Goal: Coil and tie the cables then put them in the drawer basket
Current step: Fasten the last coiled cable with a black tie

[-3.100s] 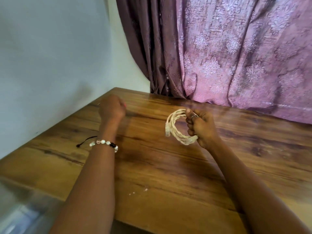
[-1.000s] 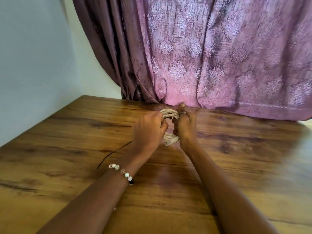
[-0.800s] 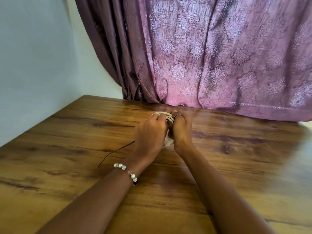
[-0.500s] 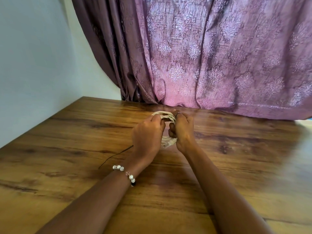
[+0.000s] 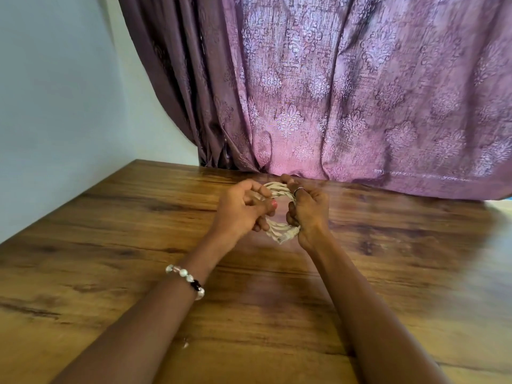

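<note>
No text, label, brand, number or sign can be read anywhere in this view

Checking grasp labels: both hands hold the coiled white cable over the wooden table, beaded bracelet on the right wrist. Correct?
Not quite. The beaded bracelet is on the left wrist, not the right; the right hand wears only a ring. The rest holds: in the head view the left hand and the right hand both hold the coiled white cable over the wooden table.
</note>
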Available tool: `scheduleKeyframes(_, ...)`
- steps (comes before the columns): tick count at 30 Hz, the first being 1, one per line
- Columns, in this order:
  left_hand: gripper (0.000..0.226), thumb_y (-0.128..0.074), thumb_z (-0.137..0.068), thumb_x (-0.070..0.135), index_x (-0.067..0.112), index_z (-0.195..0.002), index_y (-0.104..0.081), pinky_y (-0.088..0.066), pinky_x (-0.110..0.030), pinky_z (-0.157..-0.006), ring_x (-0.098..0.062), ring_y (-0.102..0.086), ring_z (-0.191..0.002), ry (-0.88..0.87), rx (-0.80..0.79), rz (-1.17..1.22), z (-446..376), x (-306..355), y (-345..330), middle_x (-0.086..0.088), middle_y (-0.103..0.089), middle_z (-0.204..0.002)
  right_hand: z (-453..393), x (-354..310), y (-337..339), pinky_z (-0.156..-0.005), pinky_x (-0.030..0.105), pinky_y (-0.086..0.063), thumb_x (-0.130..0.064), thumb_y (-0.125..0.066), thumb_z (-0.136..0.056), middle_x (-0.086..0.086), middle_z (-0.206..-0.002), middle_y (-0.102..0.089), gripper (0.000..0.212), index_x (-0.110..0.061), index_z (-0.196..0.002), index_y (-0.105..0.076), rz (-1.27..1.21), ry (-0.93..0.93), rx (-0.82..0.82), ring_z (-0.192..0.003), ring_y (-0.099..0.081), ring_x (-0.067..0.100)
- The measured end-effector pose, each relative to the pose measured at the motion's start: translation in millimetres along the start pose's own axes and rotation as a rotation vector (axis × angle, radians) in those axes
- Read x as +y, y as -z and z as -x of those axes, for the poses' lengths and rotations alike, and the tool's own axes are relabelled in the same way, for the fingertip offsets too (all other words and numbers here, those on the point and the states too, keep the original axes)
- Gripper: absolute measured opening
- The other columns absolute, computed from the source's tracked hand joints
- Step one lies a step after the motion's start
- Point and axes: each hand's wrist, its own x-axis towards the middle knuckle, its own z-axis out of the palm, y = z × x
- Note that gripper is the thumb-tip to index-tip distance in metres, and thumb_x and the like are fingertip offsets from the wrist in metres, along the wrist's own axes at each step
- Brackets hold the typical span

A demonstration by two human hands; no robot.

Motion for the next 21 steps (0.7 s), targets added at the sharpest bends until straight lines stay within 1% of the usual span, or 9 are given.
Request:
scheduleKeyframes(2,0.010,-0.062,-0.088,0.000,0.007,-0.091,-0.068,-0.049,-0.020,-0.044,-0.012,-0.065,-0.053,0.109,-0.159,0.182,-2.1,1.9,8.3,-0.009,-0.074,-0.077,-2.7,-0.7,5.6,-0.035,0.014,-0.021,-0.011,-0.053,-0.095,0.013,-0.076,-0.056,0.018,-0.013,-0.094,-0.071,-0.045,-0.005,-0.007,-0.031,-0.023,0.006)
scheduleKeyframes(4,0.020,-0.051,-0.092,-0.006,0.001,-0.095,-0.069,-0.051,-0.018,-0.051,-0.014,-0.069,-0.068,0.156,-0.271,0.272,-3.0,3.8,16.7,-0.012,-0.074,-0.092,-5.2,-1.5,9.8,-0.035,0.012,-0.021,-0.008,-0.053,-0.095,0.007,-0.092,-0.069,0.018,-0.010,-0.104,-0.069,-0.099,-0.003,-0.014,-0.030,-0.023,0.005)
scheduleKeyframes(6,0.028,-0.041,-0.093,-0.011,-0.005,-0.104,-0.066,-0.050,-0.016,-0.054,-0.015,-0.070,-0.080,0.179,-0.396,0.325,-2.5,5.0,24.5,-0.014,-0.072,-0.105,-7.1,-1.1,11.5,-0.034,0.011,-0.022,-0.007,-0.054,-0.094,0.004,-0.105,-0.072,0.019,-0.011,-0.107,-0.068,-0.136,0.002,-0.026,-0.029,-0.025,0.003)
scheduleKeyframes(9,0.035,-0.036,-0.091,-0.017,-0.007,-0.113,-0.062,-0.054,-0.017,-0.060,-0.017,-0.070,-0.090,0.182,-0.531,0.390,-1.9,4.4,31.5,-0.014,-0.069,-0.115,-7.2,-0.7,13.1,-0.035,0.011,-0.022,-0.005,-0.054,-0.094,0.004,-0.110,-0.071,0.020,-0.014,-0.105,-0.068,-0.173,-0.009,-0.042,-0.029,-0.026,0.003)
scheduleKeyframes(10,0.034,-0.040,-0.089,-0.018,-0.006,-0.113,-0.062,-0.056,-0.018,-0.064,-0.018,-0.070,-0.090,0.171,-0.526,0.405,-2.3,3.0,31.8,-0.014,-0.069,-0.114,-7.0,-0.8,13.6,-0.035,0.011,-0.022,-0.004,-0.054,-0.094,0.004,-0.109,-0.071,0.020,-0.013,-0.105,-0.067,-0.185,-0.010,-0.050,-0.029,-0.026,0.003)
scheduleKeyframes(12,0.031,-0.053,-0.082,-0.015,-0.005,-0.108,-0.064,-0.057,-0.020,-0.068,-0.018,-0.071,-0.086,0.133,-0.441,0.407,-2.4,1.2,29.1,-0.014,-0.072,-0.105,-6.6,-1.3,14.6,-0.036,0.010,-0.020,-0.003,-0.054,-0.093,0.003,-0.104,-0.072,0.019,-0.012,-0.104,-0.067,-0.201,-0.009,-0.062,-0.029,-0.026,0.003)
scheduleKeyframes(15,0.021,-0.066,-0.072,0.001,0.000,-0.092,-0.071,-0.057,-0.022,-0.063,-0.017,-0.070,-0.071,0.100,-0.262,0.452,-2.7,-1.0,21.2,-0.013,-0.073,-0.085,-6.0,0.0,13.2,-0.036,0.010,-0.021,-0.004,-0.057,-0.092,0.003,-0.096,-0.073,0.015,-0.013,-0.099,-0.067,-0.192,-0.010,-0.061,-0.028,-0.026,0.004)
scheduleKeyframes(17,0.014,-0.065,-0.078,0.007,0.000,-0.086,-0.073,-0.056,-0.021,-0.057,-0.015,-0.066,-0.060,0.108,-0.141,0.508,-4.3,-1.0,16.8,-0.011,-0.071,-0.074,-4.6,0.7,10.6,-0.036,0.010,-0.022,-0.006,-0.059,-0.091,0.005,-0.094,-0.072,0.012,-0.014,-0.096,-0.066,-0.189,-0.013,-0.054,-0.028,-0.025,0.004)
scheduleKeyframes(21,0.013,-0.057,-0.090,0.005,-0.005,-0.092,-0.067,-0.052,-0.017,-0.052,-0.009,-0.057,-0.052,0.099,0.036,0.571,-8.3,1.8,13.1,-0.001,-0.067,-0.064,-1.7,1.2,6.3,-0.036,0.010,-0.023,-0.006,-0.060,-0.091,0.008,-0.095,-0.071,0.011,-0.017,-0.089,-0.063,-0.176,0.000,-0.022,-0.028,-0.027,0.005)
